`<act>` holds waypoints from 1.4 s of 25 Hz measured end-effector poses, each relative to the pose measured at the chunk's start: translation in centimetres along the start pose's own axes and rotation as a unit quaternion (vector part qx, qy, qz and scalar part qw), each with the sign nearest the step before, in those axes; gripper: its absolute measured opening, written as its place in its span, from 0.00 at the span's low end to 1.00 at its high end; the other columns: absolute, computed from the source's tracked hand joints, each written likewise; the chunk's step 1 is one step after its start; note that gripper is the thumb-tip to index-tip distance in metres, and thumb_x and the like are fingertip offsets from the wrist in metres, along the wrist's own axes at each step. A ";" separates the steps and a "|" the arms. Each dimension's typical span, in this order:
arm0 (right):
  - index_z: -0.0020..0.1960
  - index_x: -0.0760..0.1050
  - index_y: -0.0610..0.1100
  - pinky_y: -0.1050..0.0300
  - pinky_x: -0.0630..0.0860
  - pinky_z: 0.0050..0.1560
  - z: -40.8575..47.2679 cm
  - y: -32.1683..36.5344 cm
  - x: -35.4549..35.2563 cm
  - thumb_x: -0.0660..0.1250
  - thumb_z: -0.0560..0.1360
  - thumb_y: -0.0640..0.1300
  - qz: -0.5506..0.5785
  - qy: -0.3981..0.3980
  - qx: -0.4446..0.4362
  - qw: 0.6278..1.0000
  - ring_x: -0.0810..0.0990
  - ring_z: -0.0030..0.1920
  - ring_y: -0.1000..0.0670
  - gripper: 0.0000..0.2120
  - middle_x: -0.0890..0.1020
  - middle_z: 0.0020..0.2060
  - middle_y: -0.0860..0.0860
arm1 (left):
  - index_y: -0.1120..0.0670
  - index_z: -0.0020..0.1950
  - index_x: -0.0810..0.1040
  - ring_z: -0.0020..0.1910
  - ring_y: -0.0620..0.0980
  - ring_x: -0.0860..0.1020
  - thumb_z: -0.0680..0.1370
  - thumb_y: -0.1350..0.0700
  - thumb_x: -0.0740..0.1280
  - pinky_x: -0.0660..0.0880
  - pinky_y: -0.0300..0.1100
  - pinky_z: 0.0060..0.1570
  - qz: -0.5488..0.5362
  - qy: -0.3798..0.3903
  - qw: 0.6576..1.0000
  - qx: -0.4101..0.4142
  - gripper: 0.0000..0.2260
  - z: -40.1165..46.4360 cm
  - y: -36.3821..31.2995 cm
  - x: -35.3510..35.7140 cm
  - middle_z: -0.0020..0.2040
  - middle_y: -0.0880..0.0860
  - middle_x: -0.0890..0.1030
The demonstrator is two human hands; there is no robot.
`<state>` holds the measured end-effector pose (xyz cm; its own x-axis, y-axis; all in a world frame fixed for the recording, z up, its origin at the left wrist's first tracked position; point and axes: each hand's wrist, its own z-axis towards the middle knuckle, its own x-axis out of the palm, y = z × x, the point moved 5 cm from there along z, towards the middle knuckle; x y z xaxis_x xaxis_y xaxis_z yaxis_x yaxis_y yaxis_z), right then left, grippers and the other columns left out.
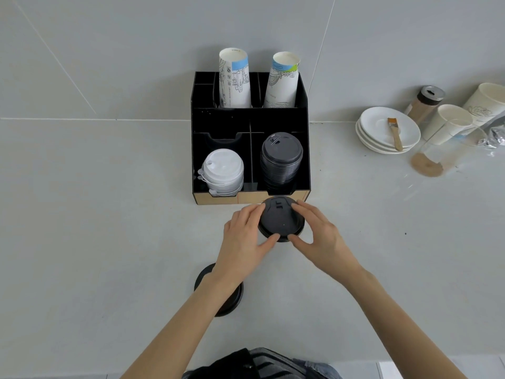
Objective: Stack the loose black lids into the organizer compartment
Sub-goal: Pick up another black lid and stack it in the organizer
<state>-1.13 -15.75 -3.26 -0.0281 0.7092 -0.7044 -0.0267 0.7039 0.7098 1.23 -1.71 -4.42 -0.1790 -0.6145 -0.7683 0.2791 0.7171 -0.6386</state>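
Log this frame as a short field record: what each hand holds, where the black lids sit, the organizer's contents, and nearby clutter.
left hand: grips the held black plastic lid's left rim
right hand: grips its right rim
held black plastic lid: just in front of the organizer
black wooden organizer: front right, black lid stack; front left, white lid stack; back, two printed paper cups
loose black lids: on counter, partly under left forearm
clutter: white saucers, brush

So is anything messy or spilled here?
Yes. A glass lies tipped on its side on the counter at the right, beside the saucers, with brown powder gathered at its mouth. A brush rests on the top saucer.
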 end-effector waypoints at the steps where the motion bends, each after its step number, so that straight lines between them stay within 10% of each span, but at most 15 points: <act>1: 0.67 0.63 0.44 0.75 0.56 0.62 0.6 0.1 -0.5 0.67 0.71 0.39 -0.013 -0.002 -0.004 1.000 0.65 0.67 0.51 0.26 0.67 0.68 0.48 | 0.54 0.69 0.62 0.66 0.51 0.65 0.73 0.50 0.66 0.62 0.47 0.65 -0.003 -0.012 1.000 0.004 0.27 0.5 -0.4 -0.3 0.67 0.53 0.68; 5: 0.67 0.62 0.45 0.66 0.57 0.64 2.8 0.8 -2.7 0.67 0.71 0.40 -0.055 -0.004 -0.029 0.998 0.64 0.68 0.47 0.27 0.67 0.69 0.47 | 0.57 0.68 0.63 0.66 0.53 0.66 0.73 0.51 0.67 0.65 0.50 0.64 -0.011 -0.053 0.998 0.010 0.26 2.5 -1.6 -1.2 0.66 0.55 0.69; 10: 0.67 0.63 0.42 0.82 0.53 0.57 5.4 1.5 -4.9 0.67 0.71 0.37 -0.071 -0.001 -0.056 0.996 0.69 0.66 0.47 0.26 0.70 0.67 0.44 | 0.59 0.68 0.63 0.65 0.56 0.67 0.73 0.52 0.67 0.66 0.50 0.65 -0.016 -0.081 0.997 0.002 0.27 4.9 -2.5 -2.1 0.65 0.59 0.70; 35: 0.68 0.63 0.44 0.64 0.59 0.63 17.1 -1.1 -6.8 0.66 0.72 0.39 -0.131 0.142 -0.085 0.977 0.68 0.67 0.46 0.26 0.66 0.70 0.48 | 0.63 0.67 0.62 0.62 0.61 0.70 0.73 0.49 0.57 0.70 0.53 0.61 -0.019 -0.092 0.994 -0.059 0.27 11.5 -2.2 -0.6 0.64 0.64 0.69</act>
<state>16.15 -20.67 0.76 -0.2730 0.4490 -0.8508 -0.2359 0.8261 0.5117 11.56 -6.69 -2.06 -0.0077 -0.6835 -0.7299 0.1604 0.7196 -0.6756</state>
